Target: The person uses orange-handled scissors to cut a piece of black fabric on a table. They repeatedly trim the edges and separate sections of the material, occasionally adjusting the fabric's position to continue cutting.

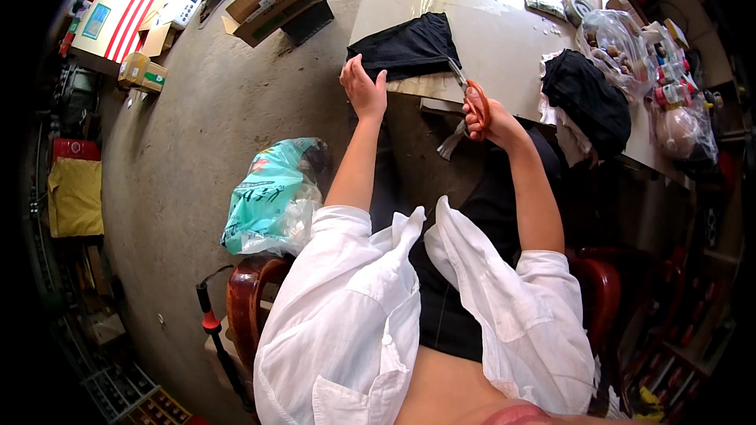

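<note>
Nearest the camera: white open shirt (370, 323) over a black top, person seated on a dark red wooden chair (252, 299). Both forearms run up from the lower edge toward the near edge of the tabletop (488, 39).

Floor, person's left side: a teal and clear plastic bag (272, 197), bulging, just beside the chair. A black tool with a red collar (211, 323) leans near the chair's corner.

Left hand (364, 88): palm down, fingers together and flat, pressing the near left corner of the black cloth (409, 46) where it overhangs the tabletop's near edge. Not curled round anything.

Right hand (487, 120): closed through the orange handles of the scissors (471, 94), gripping them. Blades point up and left, tips at the near right edge of the black cloth. A pale strip (453, 140) hangs below the right hand, off the near edge.

Black cloth: lies flat at the near left corner of the tabletop, between the two hands.

Further right along the near edge: a second black bundle (587, 98) on white scraps. Beyond it, at the right edge, clear bags (618, 39) of small items and some bottles, contents too small to tell.

Far left on the floor: cardboard boxes (276, 0), well apart from the tabletop
</note>
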Tool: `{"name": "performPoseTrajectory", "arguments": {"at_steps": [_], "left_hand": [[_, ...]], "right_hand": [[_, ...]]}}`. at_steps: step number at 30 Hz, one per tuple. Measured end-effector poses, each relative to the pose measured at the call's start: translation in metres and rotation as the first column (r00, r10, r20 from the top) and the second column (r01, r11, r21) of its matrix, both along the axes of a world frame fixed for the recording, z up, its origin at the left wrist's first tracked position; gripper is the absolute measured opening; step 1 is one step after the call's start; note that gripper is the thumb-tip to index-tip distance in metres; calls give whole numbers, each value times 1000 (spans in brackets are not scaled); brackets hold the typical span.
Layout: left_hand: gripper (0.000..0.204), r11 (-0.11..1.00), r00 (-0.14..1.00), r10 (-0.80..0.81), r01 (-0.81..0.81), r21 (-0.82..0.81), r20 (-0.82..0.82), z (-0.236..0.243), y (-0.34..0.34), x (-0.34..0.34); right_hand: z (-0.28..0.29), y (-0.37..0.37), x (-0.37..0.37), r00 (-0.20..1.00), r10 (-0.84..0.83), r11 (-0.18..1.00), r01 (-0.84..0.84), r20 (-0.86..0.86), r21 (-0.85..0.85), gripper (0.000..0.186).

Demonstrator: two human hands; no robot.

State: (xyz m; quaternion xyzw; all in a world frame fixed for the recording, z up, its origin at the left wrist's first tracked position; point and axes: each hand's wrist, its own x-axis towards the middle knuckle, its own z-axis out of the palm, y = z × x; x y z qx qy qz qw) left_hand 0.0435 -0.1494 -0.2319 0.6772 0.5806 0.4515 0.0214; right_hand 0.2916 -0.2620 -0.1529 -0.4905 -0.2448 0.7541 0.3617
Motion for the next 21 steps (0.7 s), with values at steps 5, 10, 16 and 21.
{"name": "performPoseTrajectory", "arguments": {"at_steps": [5, 10, 16, 21], "left_hand": [[64, 1000, 1000, 1, -1, 17, 10, -1, -1, -1], [43, 999, 999, -43, 42, 31, 22, 1, -2, -2], [10, 996, 995, -86, 87, -2, 55, 8, -3, -12], [6, 990, 990, -134, 135, -33, 37, 7, 17, -34]], "right_hand": [[11, -11, 7, 992, -116, 993, 116, -47, -11, 43], [15, -15, 7, 999, -41, 999, 41, 23, 7, 49], [7, -12, 2, 954, -46, 998, 33, -296, -46, 61], [4, -8, -1, 891, -134, 991, 111, -434, -78, 70]]}}
